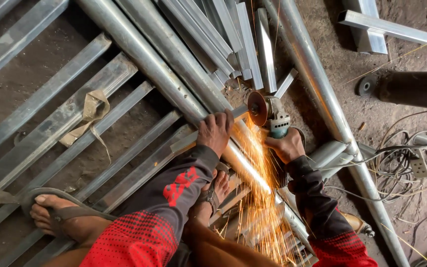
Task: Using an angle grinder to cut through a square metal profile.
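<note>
My right hand (pixel 285 146) grips a teal angle grinder (pixel 275 118) whose disc (pixel 257 108) bites into a thin metal bar (pixel 190 140) that lies across round steel pipes (pixel 174 74). Orange sparks (pixel 260 198) stream down toward me. My left hand (pixel 216 131) presses down on that bar just left of the disc. Both arms wear black sleeves with red pattern. One foot (pixel 213 195) in a sandal rests on the metal below my left arm.
My other foot in a flip-flop (pixel 60 215) stands on flat steel bars (pixel 65 123) at the left. Cut square tubes (pixel 245 44) pile at the top. A power strip with tangled cables (pixel 411 158) and a dark cylinder (pixel 413 89) lie at the right.
</note>
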